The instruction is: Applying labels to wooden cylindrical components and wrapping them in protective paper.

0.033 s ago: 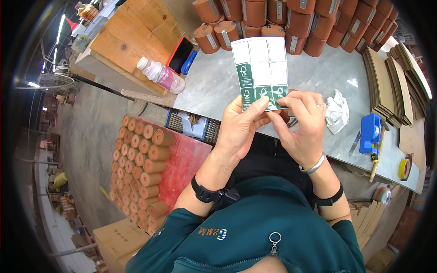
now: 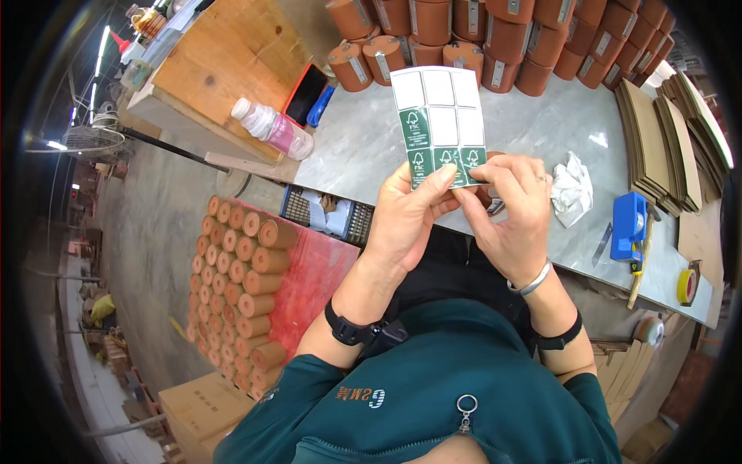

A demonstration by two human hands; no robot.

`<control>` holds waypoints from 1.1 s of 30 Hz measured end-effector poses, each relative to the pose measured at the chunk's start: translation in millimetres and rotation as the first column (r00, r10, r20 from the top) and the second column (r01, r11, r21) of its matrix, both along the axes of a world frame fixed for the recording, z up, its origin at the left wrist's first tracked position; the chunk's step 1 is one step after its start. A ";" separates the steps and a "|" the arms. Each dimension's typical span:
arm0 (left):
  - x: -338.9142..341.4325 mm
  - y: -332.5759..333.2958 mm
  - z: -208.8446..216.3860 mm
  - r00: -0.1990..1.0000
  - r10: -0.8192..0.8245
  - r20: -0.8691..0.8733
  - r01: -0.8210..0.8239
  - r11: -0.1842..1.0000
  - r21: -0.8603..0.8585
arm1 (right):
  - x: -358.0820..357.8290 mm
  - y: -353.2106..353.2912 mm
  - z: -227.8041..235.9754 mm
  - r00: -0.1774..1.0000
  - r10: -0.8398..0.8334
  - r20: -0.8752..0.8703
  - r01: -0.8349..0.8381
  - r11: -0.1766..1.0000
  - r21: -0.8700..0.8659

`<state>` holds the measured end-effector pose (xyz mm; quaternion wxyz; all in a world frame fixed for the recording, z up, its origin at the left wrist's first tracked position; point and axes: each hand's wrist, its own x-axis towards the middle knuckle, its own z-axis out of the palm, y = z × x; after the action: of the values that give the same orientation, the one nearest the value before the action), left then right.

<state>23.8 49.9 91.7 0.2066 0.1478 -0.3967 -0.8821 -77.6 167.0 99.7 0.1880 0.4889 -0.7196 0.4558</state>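
Observation:
A sheet of stickers is held up above the grey table, tilted slightly. Several green stickers with white print fill its lower part and left side; the other cells are bare white. My left hand pinches the lower edge, thumb on the front and fingers behind. At the lower right corner, my right hand is closed, its index finger and thumb pressed on the corner sticker. Under my right hand a small part of a brown and silvery object shows; the rest of it is hidden.
Brown cylinders with metal strips are stacked at the back. A bottle and phone are at the left; crumpled white paper, a blue tool, tape and cardboard sheets at the right. More cylinders lie lower left.
The top of the sticker sheet has tipped slightly left and down. Both hands stay in nearly the same place.

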 end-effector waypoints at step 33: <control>1.2 14.8 5.9 0.985 0.175 0.000 -0.173 0.974 -0.146 | 2.0 5.4 -0.9 0.998 0.055 -0.022 -0.054 0.997 0.048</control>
<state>24.9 64.7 97.6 0.2907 0.1724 -0.4465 -0.8285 -75.6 172.4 98.8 0.1722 0.5181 -0.7143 0.4378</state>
